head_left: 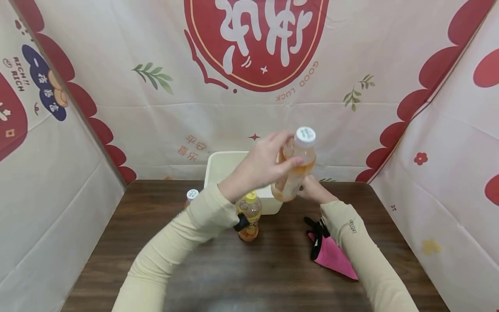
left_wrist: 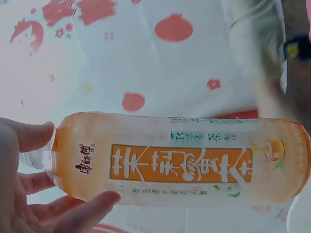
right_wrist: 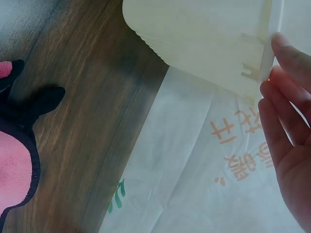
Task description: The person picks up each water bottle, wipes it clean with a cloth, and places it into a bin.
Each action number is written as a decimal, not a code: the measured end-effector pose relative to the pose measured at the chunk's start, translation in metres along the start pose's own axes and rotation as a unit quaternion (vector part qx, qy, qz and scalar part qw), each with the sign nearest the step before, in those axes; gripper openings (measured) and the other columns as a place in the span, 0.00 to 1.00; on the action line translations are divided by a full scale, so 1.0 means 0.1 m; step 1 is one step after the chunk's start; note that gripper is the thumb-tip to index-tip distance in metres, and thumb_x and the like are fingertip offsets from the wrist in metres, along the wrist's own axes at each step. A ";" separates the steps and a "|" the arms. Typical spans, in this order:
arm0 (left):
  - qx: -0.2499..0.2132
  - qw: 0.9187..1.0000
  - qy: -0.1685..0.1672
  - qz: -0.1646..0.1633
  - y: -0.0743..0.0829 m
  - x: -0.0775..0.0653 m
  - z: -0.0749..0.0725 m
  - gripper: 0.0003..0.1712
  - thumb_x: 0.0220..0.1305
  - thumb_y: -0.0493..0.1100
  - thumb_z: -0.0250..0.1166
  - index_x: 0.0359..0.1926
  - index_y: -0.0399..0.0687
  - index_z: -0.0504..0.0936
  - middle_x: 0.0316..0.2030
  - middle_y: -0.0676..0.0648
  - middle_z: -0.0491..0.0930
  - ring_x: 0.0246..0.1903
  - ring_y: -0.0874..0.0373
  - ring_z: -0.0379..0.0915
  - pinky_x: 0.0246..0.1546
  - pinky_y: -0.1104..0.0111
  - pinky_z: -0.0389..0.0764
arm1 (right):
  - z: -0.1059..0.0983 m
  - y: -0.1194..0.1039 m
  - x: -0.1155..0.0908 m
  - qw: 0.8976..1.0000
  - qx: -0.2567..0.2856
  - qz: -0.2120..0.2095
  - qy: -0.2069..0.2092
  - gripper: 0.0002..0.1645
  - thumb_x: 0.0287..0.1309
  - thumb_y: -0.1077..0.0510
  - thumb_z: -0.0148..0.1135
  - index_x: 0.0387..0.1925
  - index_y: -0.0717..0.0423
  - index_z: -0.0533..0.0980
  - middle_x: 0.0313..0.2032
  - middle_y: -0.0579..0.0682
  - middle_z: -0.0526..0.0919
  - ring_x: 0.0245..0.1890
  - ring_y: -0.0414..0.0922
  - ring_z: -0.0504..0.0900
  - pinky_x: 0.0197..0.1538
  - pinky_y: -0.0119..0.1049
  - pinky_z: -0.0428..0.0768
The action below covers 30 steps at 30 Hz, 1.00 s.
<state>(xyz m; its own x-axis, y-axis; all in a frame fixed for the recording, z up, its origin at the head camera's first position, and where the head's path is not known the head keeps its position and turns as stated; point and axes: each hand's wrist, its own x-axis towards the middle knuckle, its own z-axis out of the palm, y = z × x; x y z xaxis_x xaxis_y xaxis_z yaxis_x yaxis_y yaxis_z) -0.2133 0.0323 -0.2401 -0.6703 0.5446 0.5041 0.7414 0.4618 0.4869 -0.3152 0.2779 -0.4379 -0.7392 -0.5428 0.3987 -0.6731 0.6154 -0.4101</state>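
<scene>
My left hand (head_left: 263,164) grips a clear plastic tea bottle (head_left: 294,177) near its neck and holds it up, leaning, over the right side of a cream plastic bin (head_left: 270,206). The bottle has a white cap, amber liquid inside and an orange label panel with white characters, plain in the left wrist view. My right hand (right_wrist: 294,104) pinches the bin's rim, thumb and fingertips at its edge; in the head view the raised bottle partly hides this hand.
A yellow-capped bottle (head_left: 249,216) stands before the bin, partly behind my left wrist. Another white-capped bottle (head_left: 192,194) shows beyond my left sleeve. A pink cloth item with black trim (head_left: 333,256) lies by my right forearm. Printed cloth walls surround the wooden table (head_left: 249,277).
</scene>
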 end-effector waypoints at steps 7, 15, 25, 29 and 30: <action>0.009 0.999 -0.015 -0.044 -0.39 0.49 -0.07 0.33 0.60 0.53 0.59 0.63 0.47 0.61 0.57 0.45 0.69 0.55 0.55 0.66 0.50 0.63 0.73 | -0.10 -0.27 0.03 0.997 -0.064 0.020 -0.040 0.03 0.40 0.63 0.71 0.22 0.57 0.84 0.24 0.47 0.80 0.28 0.46 0.79 0.33 0.37 0.77; 0.002 0.993 -0.069 -0.098 -0.96 0.76 0.20 0.32 0.60 0.51 0.60 0.62 0.48 0.61 0.57 0.45 0.67 0.57 0.54 0.63 0.54 0.60 0.69 | -0.11 -0.27 0.01 0.998 -0.045 0.034 -0.037 0.03 0.40 0.64 0.71 0.23 0.55 0.84 0.24 0.46 0.79 0.27 0.44 0.78 0.30 0.34 0.76; -0.038 0.976 -0.156 -0.146 -1.49 0.74 0.52 0.29 0.60 0.50 0.61 0.59 0.45 0.63 0.53 0.42 0.71 0.52 0.51 0.68 0.50 0.60 0.72 | -0.11 -0.31 0.01 0.997 -0.053 0.039 -0.039 0.03 0.40 0.64 0.71 0.23 0.56 0.84 0.25 0.47 0.80 0.28 0.45 0.79 0.31 0.34 0.76; -0.013 0.971 -0.194 -0.138 -1.66 0.70 0.62 0.27 0.58 0.49 0.63 0.54 0.44 0.66 0.51 0.42 0.73 0.50 0.51 0.70 0.49 0.61 0.72 | -0.09 -0.32 -0.02 0.997 -0.052 0.038 -0.032 0.04 0.40 0.65 0.71 0.23 0.55 0.84 0.25 0.46 0.79 0.27 0.43 0.78 0.30 0.32 0.75; -0.008 0.971 -0.200 -0.131 -1.69 0.69 0.65 0.26 0.57 0.48 0.63 0.52 0.42 0.67 0.50 0.42 0.73 0.50 0.51 0.70 0.49 0.61 0.72 | -0.08 -0.32 -0.03 0.998 -0.050 0.038 -0.030 0.04 0.40 0.64 0.71 0.23 0.56 0.84 0.25 0.46 0.79 0.27 0.43 0.78 0.29 0.32 0.75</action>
<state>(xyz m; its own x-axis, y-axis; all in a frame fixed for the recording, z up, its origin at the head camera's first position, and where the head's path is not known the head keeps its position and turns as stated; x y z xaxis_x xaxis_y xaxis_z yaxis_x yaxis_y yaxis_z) -0.3829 0.0369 -0.3344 -0.7677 0.6392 0.0462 0.5443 0.6123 0.5734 -0.2913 0.2641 -0.4191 -0.7900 -0.5240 0.3182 -0.6117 0.7080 -0.3528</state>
